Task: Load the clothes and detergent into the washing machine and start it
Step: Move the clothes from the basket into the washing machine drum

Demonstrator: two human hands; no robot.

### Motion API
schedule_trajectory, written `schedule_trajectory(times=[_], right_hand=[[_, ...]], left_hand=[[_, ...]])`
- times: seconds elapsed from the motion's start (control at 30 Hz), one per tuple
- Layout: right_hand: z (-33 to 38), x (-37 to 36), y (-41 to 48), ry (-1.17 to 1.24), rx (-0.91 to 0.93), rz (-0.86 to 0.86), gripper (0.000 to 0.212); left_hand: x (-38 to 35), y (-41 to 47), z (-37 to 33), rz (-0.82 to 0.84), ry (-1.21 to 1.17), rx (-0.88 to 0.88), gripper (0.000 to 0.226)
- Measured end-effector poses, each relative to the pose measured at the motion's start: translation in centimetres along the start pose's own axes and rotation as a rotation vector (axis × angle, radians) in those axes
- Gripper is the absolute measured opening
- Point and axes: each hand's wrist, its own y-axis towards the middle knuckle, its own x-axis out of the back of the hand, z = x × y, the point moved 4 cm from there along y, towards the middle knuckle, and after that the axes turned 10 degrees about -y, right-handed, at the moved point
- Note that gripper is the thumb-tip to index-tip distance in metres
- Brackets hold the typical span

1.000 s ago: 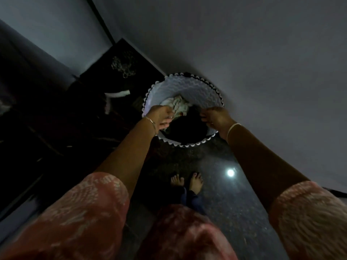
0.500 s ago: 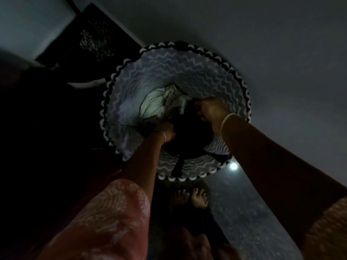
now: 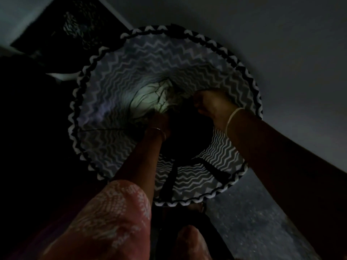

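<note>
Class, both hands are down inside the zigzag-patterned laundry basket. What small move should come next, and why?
Probably close both hands on the clothes and lift: the left hand is at the pale crumpled garment, the right hand above the dark clothing, deep in the grey-and-white zigzag fabric basket.

Your attire, as seen from your head:
- left sleeve [image 3: 110, 220]: short, salmon-pink, pale lace-like print, ends above the elbow.
- left wrist: thin metal bangle [image 3: 156, 130].
- right wrist: thin pale bangle [image 3: 231, 117].
- forearms and hands bare.
- lower front: same pink fabric [image 3: 189, 243], dim and blurred.
</note>
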Motion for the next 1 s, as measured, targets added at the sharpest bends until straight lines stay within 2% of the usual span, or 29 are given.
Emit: schedule_trajectory(times=[0.1,0.13,0.2,0.3,0.4,0.47,0.53,0.6,0.7,0.83,1.0], right_hand=[[0.6,-0.1,-1.3,0.005,-0.008,-0.016,0.031],[0.8,-0.1,-1.6,-0.004,0.003,-0.021,0.035],[1.5,0.0,-3.1,-0.042,0.050,-0.041,0.027],[2.7,0.4,-6.0,-0.048,0.103,-0.059,0.015],[3.5,0.9,-9.0,-0.080,0.180,-0.076,0.020],[3.4,1.3,-10.3,-0.173,0.220,-0.148,0.027],[2.8,1.5,-11.6,-0.296,0.273,-0.264,0.013],[2.4,1.1,-13.2,-0.359,0.334,-0.270,0.028],[2.1,-0.2,-16.1,-0.359,0.375,-0.164,0.057],[2.6,-1.8,-19.3,-0.423,0.408,-0.074,0.106],[6.6,-1.5,-25.3,-0.480,0.408,-0.142,0.116]], left_hand=[[1.4,-1.4,-1.0,0.051,-0.217,-0.017,0.072],[2.1,-2.2,-1.4,0.033,-0.304,-0.012,0.073],[3.4,-3.2,-1.4,-0.043,-0.491,0.037,0.062],[5.9,-5.7,-2.4,-0.113,-0.556,0.021,0.048],[8.7,-8.3,-3.5,-0.199,-0.640,-0.050,0.048],[10.0,-10.0,-4.1,-0.237,-0.693,-0.108,0.048],[11.3,-12.2,-4.4,-0.268,-0.683,-0.104,0.025],[12.8,-14.3,-4.7,-0.313,-0.731,-0.127,0.010],[15.1,-17.1,-5.3,-0.351,-0.800,-0.192,0.013],[18.7,-21.6,-7.0,-0.369,-0.874,-0.298,0.016],[22.8,-27.2,-9.4,-0.366,-1.010,-0.355,0.013]])
